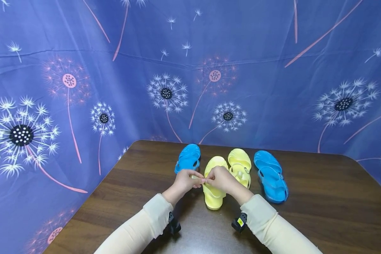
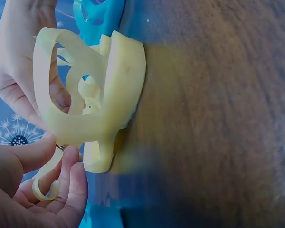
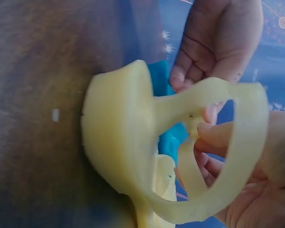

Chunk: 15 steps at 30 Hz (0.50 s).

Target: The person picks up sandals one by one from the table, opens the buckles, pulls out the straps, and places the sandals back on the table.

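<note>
A yellow sandal (image 1: 213, 202) stands on the table between my two hands, toe away from me. My left hand (image 1: 185, 181) is at its left side, thumb and fingers pinching the ankle strap (image 2: 37, 186) by a small dark fastening; the loose end curls over the fingers in the left wrist view. My right hand (image 1: 221, 178) reaches over the sandal from the right. Its thumb and fingertip pinch the strap close to the left fingertips, seen behind the heel loop (image 3: 249, 137) in the right wrist view.
Another yellow sandal (image 1: 239, 157) lies just right of the first. Blue sandals flank the pair, one at the left (image 1: 189, 155) and one at the right (image 1: 270, 178). They rest on a dark wooden table (image 1: 320, 204) before a blue dandelion-print cloth (image 1: 266, 95).
</note>
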Each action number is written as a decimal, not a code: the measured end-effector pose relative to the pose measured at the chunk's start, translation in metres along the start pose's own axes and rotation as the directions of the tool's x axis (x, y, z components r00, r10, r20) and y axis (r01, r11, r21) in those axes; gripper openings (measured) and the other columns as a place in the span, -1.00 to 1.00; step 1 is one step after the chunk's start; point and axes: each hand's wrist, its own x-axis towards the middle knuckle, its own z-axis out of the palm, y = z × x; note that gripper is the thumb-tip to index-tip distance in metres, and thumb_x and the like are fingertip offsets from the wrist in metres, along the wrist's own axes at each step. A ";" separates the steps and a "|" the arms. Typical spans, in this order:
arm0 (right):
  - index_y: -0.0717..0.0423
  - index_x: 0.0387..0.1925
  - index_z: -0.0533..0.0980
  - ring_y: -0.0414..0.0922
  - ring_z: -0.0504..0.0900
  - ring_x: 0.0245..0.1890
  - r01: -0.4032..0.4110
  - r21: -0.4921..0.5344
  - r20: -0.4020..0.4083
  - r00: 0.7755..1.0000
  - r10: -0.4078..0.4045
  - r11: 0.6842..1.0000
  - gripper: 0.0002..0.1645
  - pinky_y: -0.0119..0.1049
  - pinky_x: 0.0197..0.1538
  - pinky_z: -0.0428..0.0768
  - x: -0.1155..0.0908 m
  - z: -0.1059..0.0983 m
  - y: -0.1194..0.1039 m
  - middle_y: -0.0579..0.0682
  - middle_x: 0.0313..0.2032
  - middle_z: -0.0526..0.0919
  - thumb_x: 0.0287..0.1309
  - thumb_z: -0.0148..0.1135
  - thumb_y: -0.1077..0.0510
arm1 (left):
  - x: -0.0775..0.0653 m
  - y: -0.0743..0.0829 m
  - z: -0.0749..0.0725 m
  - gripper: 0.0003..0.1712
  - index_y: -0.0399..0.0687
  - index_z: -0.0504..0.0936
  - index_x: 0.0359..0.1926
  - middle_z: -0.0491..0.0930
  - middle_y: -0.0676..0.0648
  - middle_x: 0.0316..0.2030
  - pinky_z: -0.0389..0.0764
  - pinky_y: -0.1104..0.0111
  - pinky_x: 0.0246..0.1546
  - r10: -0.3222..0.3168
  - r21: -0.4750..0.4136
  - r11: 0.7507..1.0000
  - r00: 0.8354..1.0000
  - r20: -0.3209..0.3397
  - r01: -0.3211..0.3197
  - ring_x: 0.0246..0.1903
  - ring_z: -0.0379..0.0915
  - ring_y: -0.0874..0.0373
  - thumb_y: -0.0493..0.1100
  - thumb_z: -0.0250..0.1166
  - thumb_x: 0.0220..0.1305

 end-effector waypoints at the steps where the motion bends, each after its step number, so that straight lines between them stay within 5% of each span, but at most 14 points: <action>1: 0.16 -0.63 0.69 -0.34 0.21 -0.76 0.005 -0.006 -0.014 1.000 -0.005 1.000 -0.78 -0.52 -0.66 0.14 -0.001 0.001 0.000 -0.12 -0.76 0.57 0.09 0.32 0.31 | 0.000 -0.001 0.001 -0.82 -0.30 0.73 -0.29 0.68 -0.13 -0.50 0.70 0.20 -0.34 -0.003 -0.003 1.000 1.000 -0.004 0.003 -0.53 0.64 0.10 -0.24 0.43 0.13; 8: 0.20 -0.51 0.71 -0.31 0.44 -0.62 -0.017 -0.055 -0.111 0.994 0.011 0.998 -0.89 -0.45 -0.55 0.43 -0.003 0.008 -0.008 -0.07 -0.55 0.70 0.08 0.34 0.31 | -0.002 -0.005 0.002 -0.82 -0.33 0.70 -0.29 0.70 -0.13 -0.44 0.71 0.27 -0.34 -0.044 -0.080 0.996 0.999 -0.023 0.042 -0.49 0.68 0.07 -0.26 0.41 0.15; 15: 0.15 -0.45 0.68 -0.25 0.54 -0.53 -0.095 0.063 -0.048 0.994 0.098 0.993 -0.89 -0.38 -0.45 0.51 0.002 0.012 0.000 -0.07 -0.55 0.67 0.17 0.29 0.27 | -0.004 -0.006 0.003 -0.83 -0.40 0.68 -0.28 0.71 -0.23 -0.42 0.72 0.26 -0.33 -0.033 -0.143 0.989 0.999 -0.031 0.029 -0.49 0.69 0.04 -0.33 0.39 0.14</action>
